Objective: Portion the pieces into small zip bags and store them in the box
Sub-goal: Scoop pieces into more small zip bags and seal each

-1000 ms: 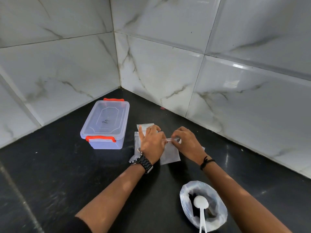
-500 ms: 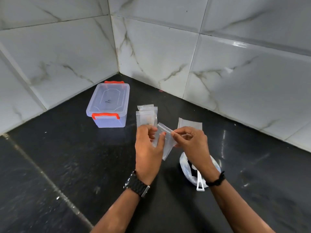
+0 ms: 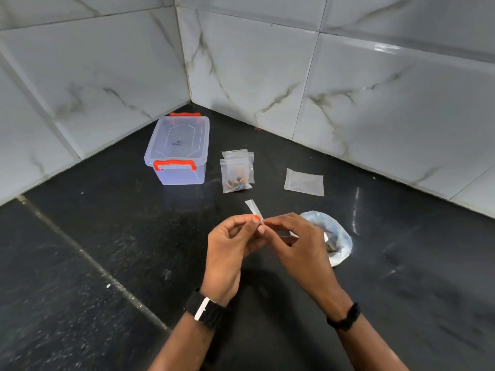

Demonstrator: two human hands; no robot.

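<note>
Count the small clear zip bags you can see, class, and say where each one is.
4, maybe more: one pinched between left hand and right hand; an empty one by the wall; two overlapping beside the box. That pile may hide others.

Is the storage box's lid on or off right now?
On. The clear lid sits flat on the storage box, and both orange latches are folded down at its ends; nobody touches it.
</note>
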